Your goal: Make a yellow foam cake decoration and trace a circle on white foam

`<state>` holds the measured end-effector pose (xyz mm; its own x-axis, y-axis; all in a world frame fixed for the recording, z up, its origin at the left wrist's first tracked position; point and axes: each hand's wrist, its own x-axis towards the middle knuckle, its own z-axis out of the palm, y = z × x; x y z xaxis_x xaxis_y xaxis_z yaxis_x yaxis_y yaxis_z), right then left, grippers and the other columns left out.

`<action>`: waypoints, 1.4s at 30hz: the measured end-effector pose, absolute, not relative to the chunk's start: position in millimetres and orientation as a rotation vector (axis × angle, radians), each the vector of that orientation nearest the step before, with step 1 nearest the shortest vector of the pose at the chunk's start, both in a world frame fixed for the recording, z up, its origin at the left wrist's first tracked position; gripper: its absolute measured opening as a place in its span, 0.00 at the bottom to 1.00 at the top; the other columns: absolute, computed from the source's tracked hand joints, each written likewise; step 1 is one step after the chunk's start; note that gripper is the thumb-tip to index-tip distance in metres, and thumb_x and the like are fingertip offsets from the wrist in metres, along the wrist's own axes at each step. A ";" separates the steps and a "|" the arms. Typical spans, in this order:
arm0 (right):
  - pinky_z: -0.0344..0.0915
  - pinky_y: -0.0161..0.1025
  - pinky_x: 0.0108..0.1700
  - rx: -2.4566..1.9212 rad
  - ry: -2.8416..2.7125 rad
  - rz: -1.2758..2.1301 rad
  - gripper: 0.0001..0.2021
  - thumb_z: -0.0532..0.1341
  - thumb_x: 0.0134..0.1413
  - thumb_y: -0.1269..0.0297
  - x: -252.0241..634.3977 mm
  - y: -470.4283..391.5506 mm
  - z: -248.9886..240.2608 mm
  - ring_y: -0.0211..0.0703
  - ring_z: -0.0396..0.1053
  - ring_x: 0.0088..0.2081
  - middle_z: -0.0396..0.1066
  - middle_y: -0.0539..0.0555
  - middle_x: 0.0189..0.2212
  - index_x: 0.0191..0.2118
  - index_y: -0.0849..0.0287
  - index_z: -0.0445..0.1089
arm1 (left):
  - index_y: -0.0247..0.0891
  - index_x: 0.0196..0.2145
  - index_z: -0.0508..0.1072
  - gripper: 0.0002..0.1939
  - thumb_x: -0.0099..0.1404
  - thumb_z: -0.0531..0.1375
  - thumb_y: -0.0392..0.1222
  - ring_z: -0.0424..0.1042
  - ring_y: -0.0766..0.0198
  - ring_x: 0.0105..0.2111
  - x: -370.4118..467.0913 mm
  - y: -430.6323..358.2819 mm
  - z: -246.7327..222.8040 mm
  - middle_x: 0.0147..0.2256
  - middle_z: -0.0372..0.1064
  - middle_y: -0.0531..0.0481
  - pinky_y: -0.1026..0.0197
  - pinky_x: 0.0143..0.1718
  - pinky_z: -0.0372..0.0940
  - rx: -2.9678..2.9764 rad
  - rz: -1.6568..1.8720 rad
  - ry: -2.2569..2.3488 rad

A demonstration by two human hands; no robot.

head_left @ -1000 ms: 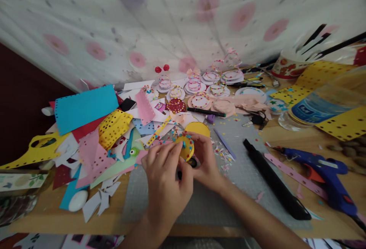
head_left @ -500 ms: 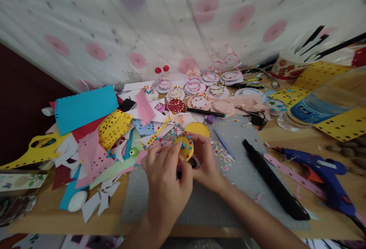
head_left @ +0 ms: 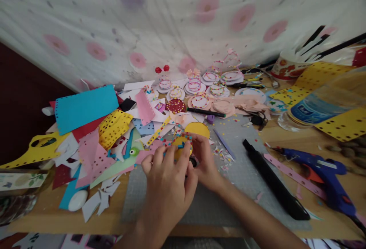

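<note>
A small yellow paper disc (head_left: 179, 141) edged with red and blue stars is held up over the grey cutting mat (head_left: 237, 165). My right hand (head_left: 204, 161) is closed on its right side, thumb and fingers at the edge. My left hand (head_left: 170, 178) lies over the near side, its index fingertip pressed onto the disc's top and the thumb tucked below; these fingers hide much of the disc. A dark round thing shows in part between the hands. Just behind lies a plain yellow disc (head_left: 198, 129). Red and blue stars are scattered on the left side.
Paper and foam scraps (head_left: 111, 131) heap up at left. Decorated little tiered discs (head_left: 194, 85) line the back. A purple stick (head_left: 223, 144), a black-handled tool (head_left: 274, 180) and a blue glue gun (head_left: 320, 173) lie at right, near a clear plastic bottle (head_left: 317, 104).
My left hand has shifted slightly right, its index finger now reaching farther across the starred disc. The disc looks more tipped and covered. My right hand stays nearly still.
</note>
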<state>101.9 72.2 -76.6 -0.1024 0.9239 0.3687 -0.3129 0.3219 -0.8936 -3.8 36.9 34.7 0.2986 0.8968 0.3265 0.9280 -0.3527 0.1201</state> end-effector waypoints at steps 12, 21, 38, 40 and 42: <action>0.68 0.44 0.54 -0.557 -0.904 1.444 0.26 0.71 0.46 0.62 99.1 79.3 -61.8 0.44 0.68 0.53 0.67 0.52 0.53 0.49 0.47 0.61 | 0.40 0.49 0.70 0.19 0.62 0.56 0.27 0.70 0.59 0.44 -25.7 15.9 30.5 0.42 0.71 0.46 0.55 0.45 0.62 -2.340 -1.278 -1.619; 0.65 0.50 0.57 -0.606 -0.914 1.596 0.28 0.72 0.41 0.53 106.1 87.6 -61.9 0.51 0.68 0.55 0.69 0.53 0.53 0.50 0.50 0.66 | 0.40 0.48 0.67 0.19 0.61 0.62 0.47 0.71 0.58 0.47 -37.5 51.7 -15.4 0.48 0.70 0.44 0.55 0.50 0.67 -2.237 -2.398 -2.327; 0.67 0.51 0.54 -0.767 -1.095 1.332 0.32 0.74 0.34 0.58 99.7 74.0 -63.9 0.51 0.67 0.54 0.68 0.56 0.54 0.50 0.50 0.66 | 0.48 0.61 0.61 0.23 0.69 0.53 0.49 0.47 0.56 0.66 -79.2 89.0 19.5 0.65 0.52 0.48 0.47 0.66 0.43 -3.031 -1.603 -1.410; 0.67 0.50 0.54 -0.772 -1.061 1.315 0.31 0.73 0.37 0.57 92.8 65.0 -62.5 0.51 0.68 0.53 0.69 0.56 0.53 0.50 0.51 0.66 | 0.49 0.61 0.61 0.22 0.71 0.50 0.46 0.50 0.58 0.66 -77.9 82.4 23.0 0.64 0.55 0.49 0.47 0.66 0.44 -3.177 -1.348 -1.240; 0.66 0.50 0.55 -0.779 -1.023 1.297 0.29 0.72 0.40 0.57 85.7 54.7 -61.4 0.50 0.68 0.53 0.69 0.56 0.52 0.51 0.51 0.66 | 0.47 0.62 0.60 0.23 0.71 0.49 0.45 0.51 0.58 0.65 -73.0 72.2 17.9 0.64 0.54 0.48 0.47 0.66 0.45 -3.215 -1.332 -1.246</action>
<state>85.7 54.7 -61.4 -0.0255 0.9864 0.1625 -0.3877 0.1401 -0.9111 -73.0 72.2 17.9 0.5496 0.7323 0.4021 0.3525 -0.6396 0.6831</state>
